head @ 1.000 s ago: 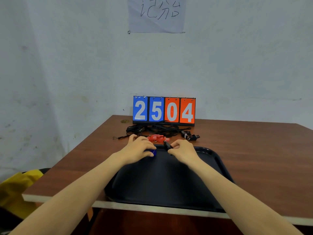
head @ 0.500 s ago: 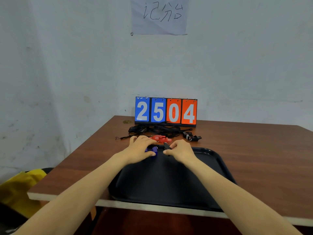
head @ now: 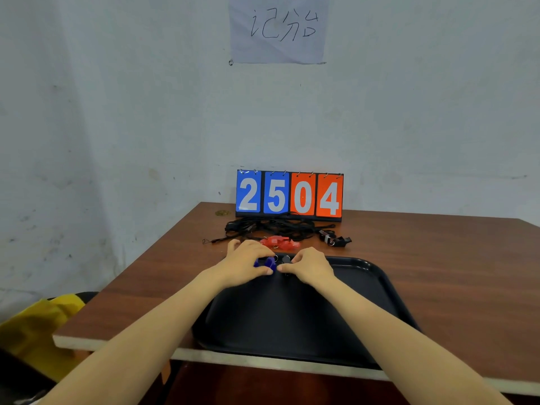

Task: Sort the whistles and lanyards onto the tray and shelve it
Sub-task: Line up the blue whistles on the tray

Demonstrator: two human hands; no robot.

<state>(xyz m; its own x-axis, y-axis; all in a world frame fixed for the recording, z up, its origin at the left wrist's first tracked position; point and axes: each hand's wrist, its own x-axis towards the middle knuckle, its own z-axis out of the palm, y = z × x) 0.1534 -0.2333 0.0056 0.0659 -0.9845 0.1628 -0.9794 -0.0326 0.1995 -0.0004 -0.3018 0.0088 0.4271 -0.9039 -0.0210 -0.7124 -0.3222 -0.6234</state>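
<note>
A black tray [head: 380, 287] lies on the brown table, overhanging its front edge. At the tray's far left corner my left hand [head: 245, 264] grips a blue whistle [head: 269, 263]. Close beside it, my right hand [head: 311, 266] pinches a small black whistle [head: 286, 260]. Just behind my hands, red whistles [head: 279, 242] lie on the table. A tangle of black lanyards [head: 271, 226] is behind them. Another black whistle [head: 336, 239] with a metal clip sits to the right of the pile.
A flip scoreboard [head: 289, 195] reading 2504 stands at the table's back against the wall. A paper sign [head: 277, 27] hangs above. Something yellow [head: 35, 325] sits low at the left, off the table [head: 453, 273].
My two hands have drawn closer together over the tray's far left corner, and the blue whistle shows more between them. The camera view shifted slightly.
</note>
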